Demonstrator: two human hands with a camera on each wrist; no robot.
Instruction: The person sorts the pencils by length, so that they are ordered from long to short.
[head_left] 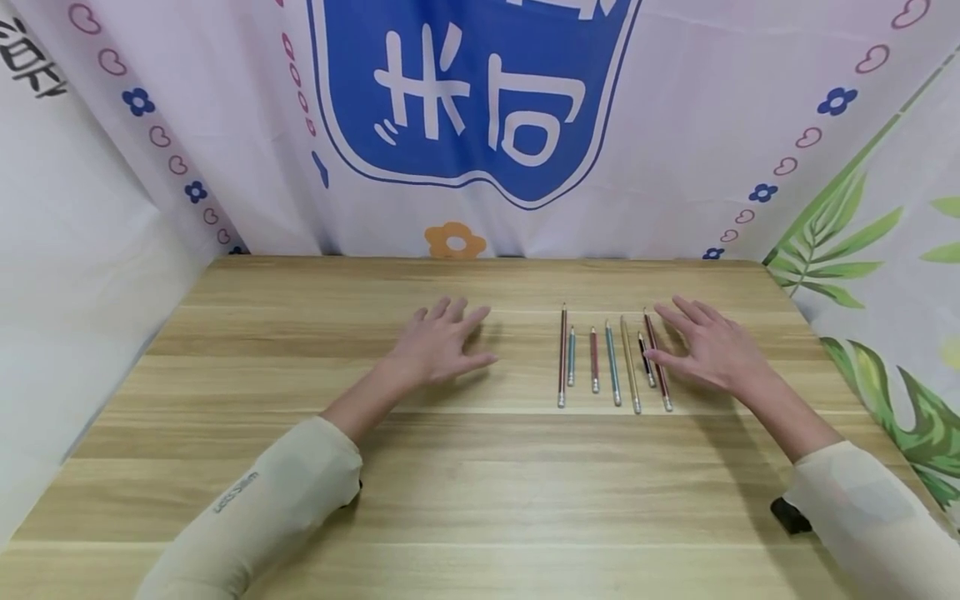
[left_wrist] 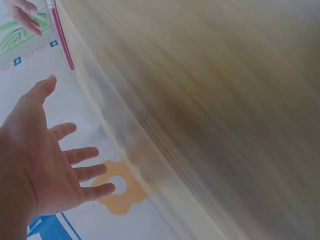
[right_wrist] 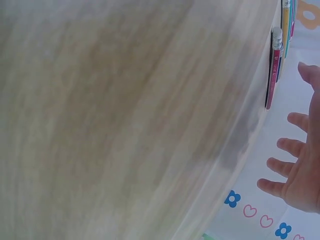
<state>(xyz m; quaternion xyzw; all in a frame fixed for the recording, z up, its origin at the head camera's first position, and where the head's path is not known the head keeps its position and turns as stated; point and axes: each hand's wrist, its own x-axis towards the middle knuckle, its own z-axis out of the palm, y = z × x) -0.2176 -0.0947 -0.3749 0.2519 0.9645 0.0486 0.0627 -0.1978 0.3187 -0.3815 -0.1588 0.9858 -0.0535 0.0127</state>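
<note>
Several pencils lie side by side on the wooden table, their eraser ends toward me. A long dark red pencil (head_left: 562,358) is leftmost, with a short blue one (head_left: 572,357) beside it. Rightward come a short red pencil (head_left: 595,360), a longer blue one (head_left: 613,363), a gold one (head_left: 631,365), a short black one (head_left: 647,360) and another long dark red one (head_left: 658,360). My right hand (head_left: 708,346), fingers spread, hovers just right of the row, its thumb overlapping the rightmost pencils. Left of the row, my left hand (head_left: 438,343) is spread above the table, holding nothing.
The wooden table (head_left: 480,500) fills the foreground. A printed curtain (head_left: 675,167) with a blue emblem hangs along its back edge. White cloth (head_left: 75,250) stands at the left, and a leaf-patterned cloth (head_left: 900,317) at the right.
</note>
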